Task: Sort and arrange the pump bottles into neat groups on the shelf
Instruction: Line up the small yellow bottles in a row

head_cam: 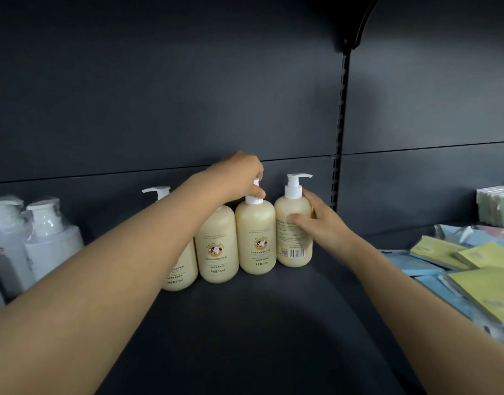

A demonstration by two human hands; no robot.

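Several cream pump bottles stand in a row on the dark shelf (245, 323). My left hand (239, 175) pinches the white pump head of the third cream bottle (255, 238), whose cow label faces me. My right hand (316, 220) wraps the side of the rightmost cream bottle (292, 240), which shows its barcode side and has its pump pointing right. The second cream bottle (216, 246) stands just left of these. My left forearm partly hides the leftmost cream bottle (179, 269).
Two white pump bottles (50, 238) wrapped in clear film stand at the far left. Flat blue and yellow packets (472, 272) lie piled at the right, with green packs (498, 206) behind them. A slotted shelf upright (339, 155) rises behind the bottles.
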